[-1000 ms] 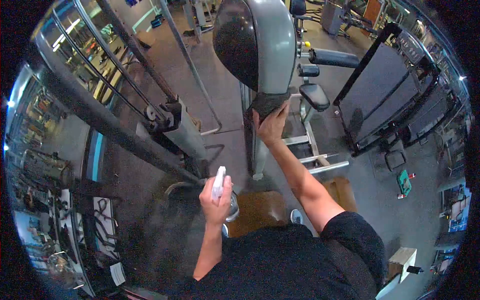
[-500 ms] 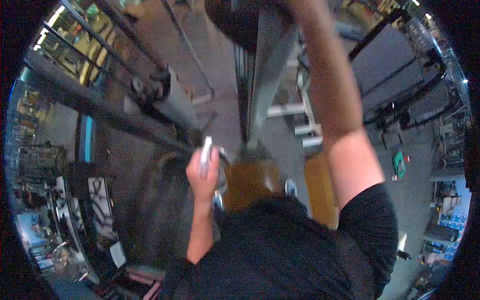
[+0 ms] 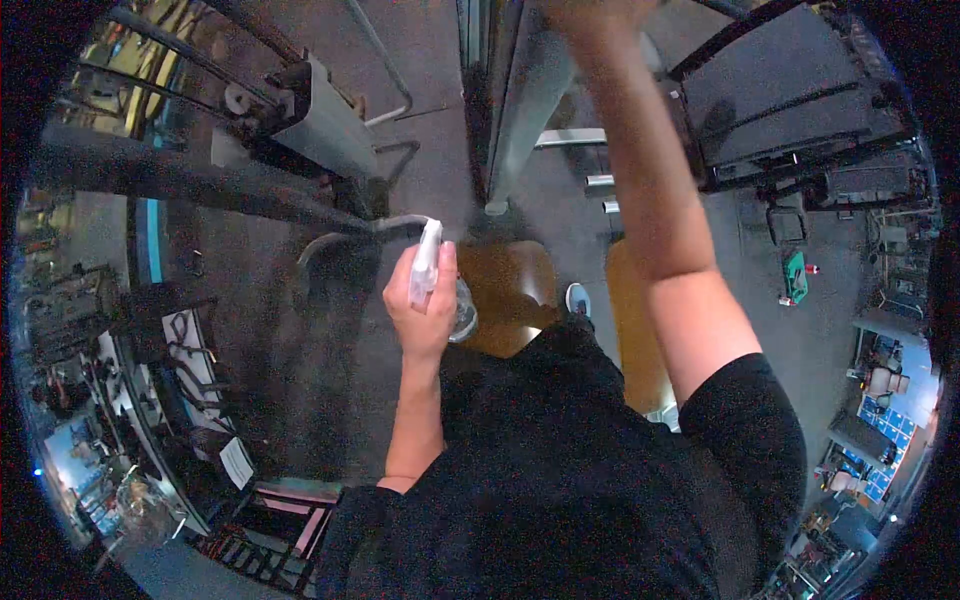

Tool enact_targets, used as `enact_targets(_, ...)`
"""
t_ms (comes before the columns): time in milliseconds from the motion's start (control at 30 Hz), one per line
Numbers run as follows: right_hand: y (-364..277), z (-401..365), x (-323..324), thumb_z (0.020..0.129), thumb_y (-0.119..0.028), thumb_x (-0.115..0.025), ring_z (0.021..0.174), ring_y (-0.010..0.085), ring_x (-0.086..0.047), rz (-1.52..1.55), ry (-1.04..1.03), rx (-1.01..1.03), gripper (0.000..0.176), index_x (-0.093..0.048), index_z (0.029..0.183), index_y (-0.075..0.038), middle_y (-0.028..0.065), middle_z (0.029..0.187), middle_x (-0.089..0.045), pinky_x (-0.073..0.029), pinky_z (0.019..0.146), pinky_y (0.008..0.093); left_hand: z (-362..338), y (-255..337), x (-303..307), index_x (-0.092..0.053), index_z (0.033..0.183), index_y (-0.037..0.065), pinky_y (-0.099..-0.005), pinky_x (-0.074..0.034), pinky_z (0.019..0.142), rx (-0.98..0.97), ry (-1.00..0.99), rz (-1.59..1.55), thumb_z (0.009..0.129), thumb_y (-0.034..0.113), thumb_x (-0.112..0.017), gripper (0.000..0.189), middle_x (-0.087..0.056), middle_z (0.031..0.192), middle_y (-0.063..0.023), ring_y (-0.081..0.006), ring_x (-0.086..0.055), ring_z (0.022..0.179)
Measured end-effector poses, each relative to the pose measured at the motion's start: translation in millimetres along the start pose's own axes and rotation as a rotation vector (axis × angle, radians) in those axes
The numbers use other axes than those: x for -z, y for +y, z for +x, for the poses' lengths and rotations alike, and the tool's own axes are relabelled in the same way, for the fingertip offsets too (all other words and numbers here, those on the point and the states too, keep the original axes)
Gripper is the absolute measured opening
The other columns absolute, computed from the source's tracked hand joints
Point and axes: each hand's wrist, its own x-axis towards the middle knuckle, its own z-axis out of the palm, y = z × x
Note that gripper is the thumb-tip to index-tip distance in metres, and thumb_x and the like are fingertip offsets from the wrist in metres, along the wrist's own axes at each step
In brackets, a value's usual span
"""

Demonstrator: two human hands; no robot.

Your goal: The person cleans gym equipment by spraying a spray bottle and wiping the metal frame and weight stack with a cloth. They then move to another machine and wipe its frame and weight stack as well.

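My left hand (image 3: 420,305) is wrapped round a spray bottle with a white trigger head (image 3: 428,245) and a clear body (image 3: 464,318), held upright in front of my torso. My right arm stretches far forward, and my right hand (image 3: 600,12) is smeared and partly cut off by the top edge. Its fingers cannot be made out. Nearest to it is the grey upright post (image 3: 530,90) of a gym machine. Below the bottle lies a brown padded seat (image 3: 515,285).
A second brown pad (image 3: 640,330) lies to the right, with a shoe (image 3: 577,300) between the pads. Metal bars (image 3: 250,200) and a grey machine housing (image 3: 325,125) stand at left. A treadmill-like dark panel (image 3: 770,80) is at upper right; a green item (image 3: 795,278) lies on the floor.
My view has shifted, with the seat and post now higher in the picture. The dark part by my right hand has left the frame. The bottle stays in my left hand, slightly higher.
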Motion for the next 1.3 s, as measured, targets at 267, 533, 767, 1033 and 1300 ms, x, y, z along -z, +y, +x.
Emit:
enact_targets(267, -19, -202, 36, 0.088, -0.046, -0.072, 0.136, 0.0570, -0.030, -0.004, -0.264, -0.341, 0.113, -0.003, 0.156, 0.012, 0.0427, 0.148, -0.023, -0.029, 0.112, 0.0621, 2, -46, 4, -0.065, 0.092, 0.001, -0.0324, -0.047, 0.059, 0.048, -0.052, 0.166, 0.094, 0.015, -0.073, 0.016, -0.060, 0.073, -0.0075, -0.0164, -0.057, 0.062)
enact_targets(533, -20, -506, 91, 0.085, -0.052, -0.074, 0.134, 0.0580, -0.023, 0.026, -0.746, -0.617, 0.130, 0.018, 0.151, 0.011, 0.0415, 0.149, -0.013, -0.017, 0.114, 0.0671, -4, -94, 16, -0.064, 0.092, -0.001, -0.0341, -0.049, 0.063, 0.094, 0.021, 0.218, 0.094, 0.008, -0.071, 0.012, -0.065, 0.080, -0.0105, -0.0193, -0.061, 0.067)
enact_targets(767, -39, -541, 106, 0.084, -0.043, -0.078, 0.133, 0.0532, -0.035, 0.070, -0.822, -0.771, 0.110, -0.012, 0.149, 0.018, 0.0400, 0.145, -0.032, -0.019, 0.119, 0.0552, -26, -104, 37, -0.066, 0.094, -0.002, -0.0331, -0.050, 0.067, 0.175, 0.013, 0.218, 0.093, 0.008, -0.071, 0.011, -0.066, 0.083, -0.0110, -0.0193, -0.063, 0.071)
enact_targets(1033, 0, -261, 55, 0.083, -0.050, -0.077, 0.141, 0.0589, -0.024, 0.249, -0.408, -0.377, 0.113, -0.019, 0.145, 0.024, 0.0460, 0.152, -0.020, -0.017, 0.120, 0.0581, -36, -73, 62, -0.065, 0.092, 0.000, -0.0340, -0.048, 0.063, 0.072, 0.019, 0.223, 0.094, 0.012, -0.071, 0.014, -0.063, 0.079, -0.0089, -0.0174, -0.059, 0.067)
enact_targets(1300, 22, -120, 20, 0.094, -0.040, -0.071, 0.136, 0.0574, -0.036, -0.030, -0.190, -0.084, 0.101, -0.012, 0.155, 0.013, 0.0407, 0.152, -0.027, -0.032, 0.112, 0.0596, -27, -44, 52, -0.065, 0.093, -0.001, -0.0333, -0.049, 0.063, 0.010, 0.043, 0.130, 0.095, 0.010, -0.070, 0.012, -0.065, 0.081, -0.0088, -0.0181, -0.060, 0.067)
